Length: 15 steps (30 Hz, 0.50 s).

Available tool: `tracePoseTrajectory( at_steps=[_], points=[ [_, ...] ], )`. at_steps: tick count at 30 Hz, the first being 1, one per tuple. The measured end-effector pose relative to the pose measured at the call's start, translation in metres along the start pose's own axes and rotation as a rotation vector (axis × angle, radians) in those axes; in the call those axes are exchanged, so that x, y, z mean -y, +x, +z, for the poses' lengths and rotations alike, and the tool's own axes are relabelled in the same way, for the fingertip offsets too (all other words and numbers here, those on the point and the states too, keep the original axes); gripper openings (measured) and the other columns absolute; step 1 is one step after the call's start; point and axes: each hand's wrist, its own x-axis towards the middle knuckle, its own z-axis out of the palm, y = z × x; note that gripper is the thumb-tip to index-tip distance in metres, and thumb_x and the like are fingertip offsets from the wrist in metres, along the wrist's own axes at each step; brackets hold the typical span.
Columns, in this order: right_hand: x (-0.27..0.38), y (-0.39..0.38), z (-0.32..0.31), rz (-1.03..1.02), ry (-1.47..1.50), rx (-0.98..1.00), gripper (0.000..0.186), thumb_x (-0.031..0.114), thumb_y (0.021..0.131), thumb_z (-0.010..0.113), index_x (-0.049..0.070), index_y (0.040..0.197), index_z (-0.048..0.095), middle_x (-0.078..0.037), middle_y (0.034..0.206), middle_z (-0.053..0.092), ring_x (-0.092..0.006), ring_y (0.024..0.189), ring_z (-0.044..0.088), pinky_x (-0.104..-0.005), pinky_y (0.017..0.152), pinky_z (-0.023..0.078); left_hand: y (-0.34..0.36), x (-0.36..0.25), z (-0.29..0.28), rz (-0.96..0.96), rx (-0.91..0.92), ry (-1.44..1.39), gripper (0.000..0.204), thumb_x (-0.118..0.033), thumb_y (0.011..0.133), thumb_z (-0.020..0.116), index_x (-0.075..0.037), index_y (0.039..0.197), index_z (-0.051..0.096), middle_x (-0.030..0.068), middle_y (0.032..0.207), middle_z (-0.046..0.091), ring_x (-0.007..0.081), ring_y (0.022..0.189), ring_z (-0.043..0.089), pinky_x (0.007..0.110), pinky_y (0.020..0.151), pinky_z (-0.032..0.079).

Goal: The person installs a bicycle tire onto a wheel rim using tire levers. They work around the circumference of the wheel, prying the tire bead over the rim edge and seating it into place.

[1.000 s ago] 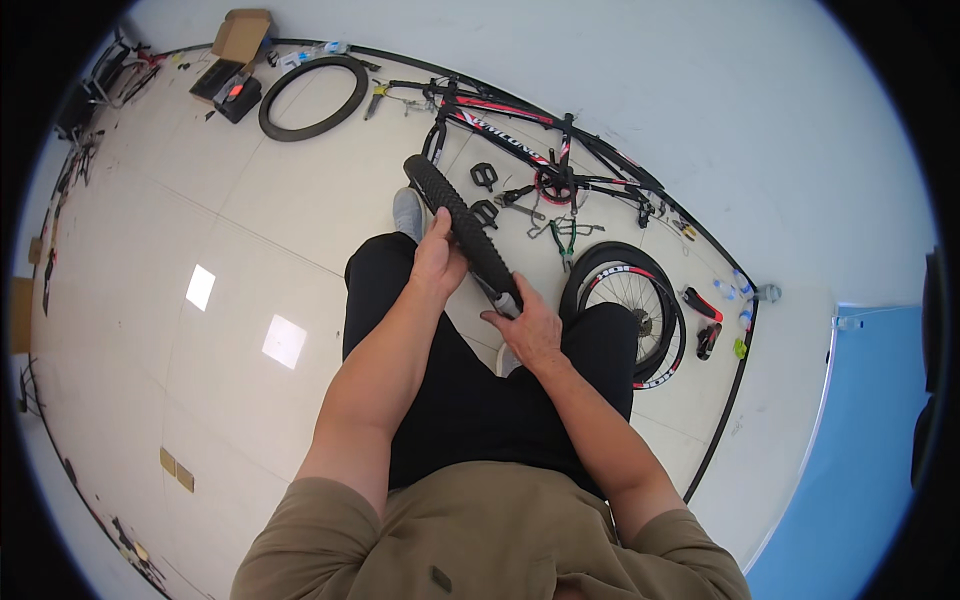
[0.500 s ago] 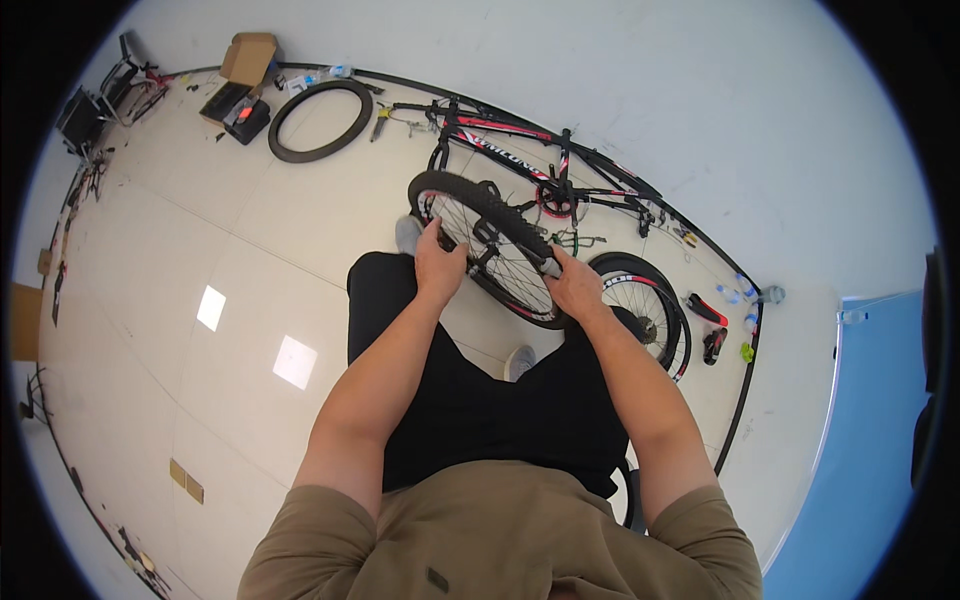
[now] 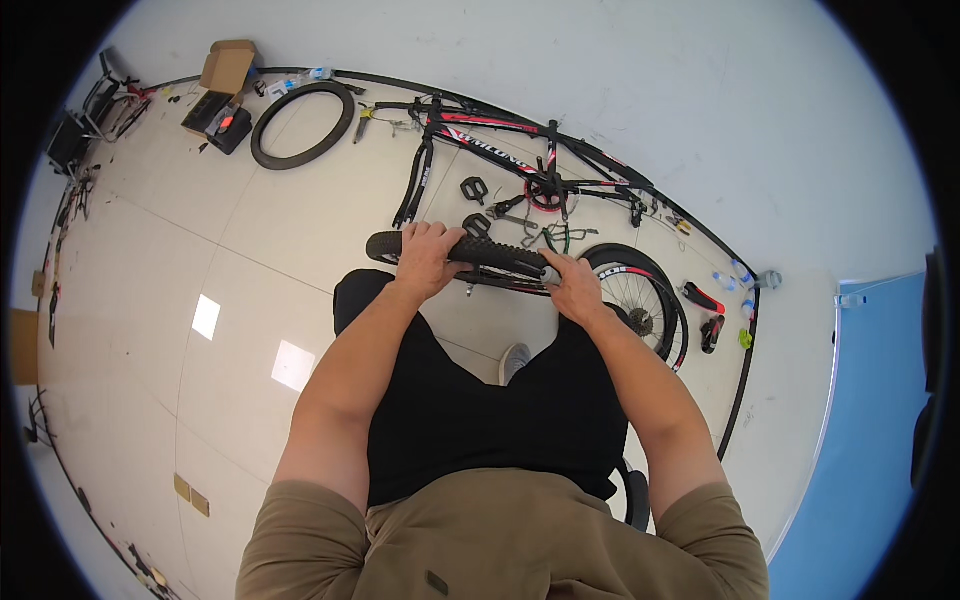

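A bicycle wheel (image 3: 505,257) with a knobby black tyre stands nearly edge-on between my hands, above my knees. My left hand (image 3: 427,260) is closed over the tyre at the wheel's left part, fingers across the tread and thumb underneath. At the wheel's right end my right hand (image 3: 577,287) is closed on the tyre and rim. A small grey piece (image 3: 549,275) shows by its fingertips; I cannot make out what it is. The spokes are mostly hidden by the tyre.
Beyond the wheel lies a black, red and white bicycle frame (image 3: 490,150) along the wall, with loose pedals (image 3: 474,189) before it. A second wheel (image 3: 640,300) and a saddle (image 3: 703,299) lie right. Far left are a loose tyre (image 3: 262,140) and an open cardboard box (image 3: 228,66).
The wheel has tipped from slanted, spokes showing, to nearly edge-on and level. My left hand has shifted from the wheel's near side up onto the tread. My right hand keeps its hold.
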Motion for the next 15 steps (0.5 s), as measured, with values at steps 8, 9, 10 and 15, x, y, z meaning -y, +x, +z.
tracePoseTrajectory(
  at_steps=[8,9,10,15],
  points=[
    [0.017,-0.002,-0.001,0.051,-0.143,-0.042,0.068,0.013,0.080,0.076,0.025,0.143,0.052,-0.005,0.132,0.060,-0.0361,0.117,0.054,-0.0440,0.100,0.049,-0.002,-0.001,-0.003,-0.036,-0.031,0.019,0.055,-0.029,0.072,0.087,-0.018,0.120,0.064,0.0079,0.103,0.060,0.0315,0.109,0.053,0.047,0.102,0.034],
    [0.019,-0.001,0.000,0.040,-0.193,-0.074,0.068,0.014,0.080,0.077,0.024,0.143,0.051,-0.006,0.132,0.060,-0.0365,0.119,0.054,-0.0438,0.101,0.049,-0.002,-0.001,-0.003,-0.047,-0.033,0.033,0.055,-0.029,0.072,0.087,-0.018,0.120,0.064,0.0078,0.103,0.060,0.0314,0.109,0.053,0.047,0.102,0.034],
    [0.019,0.000,0.001,0.014,-0.190,-0.107,0.068,0.016,0.080,0.078,0.023,0.143,0.052,-0.006,0.132,0.060,-0.0359,0.120,0.054,-0.0435,0.101,0.049,-0.002,0.001,-0.003,-0.044,-0.038,0.028,0.055,-0.029,0.072,0.087,-0.018,0.120,0.064,0.0077,0.103,0.060,0.0314,0.109,0.053,0.047,0.102,0.035],
    [0.011,0.001,0.013,-0.059,0.007,-0.187,0.066,0.024,0.080,0.082,0.019,0.140,0.055,-0.008,0.127,0.062,-0.0319,0.119,0.055,-0.0424,0.099,0.050,-0.003,0.002,-0.005,-0.058,-0.004,0.034,0.055,-0.033,0.073,0.086,-0.019,0.122,0.064,0.0072,0.103,0.060,0.0302,0.108,0.054,0.046,0.101,0.035]
  ],
)
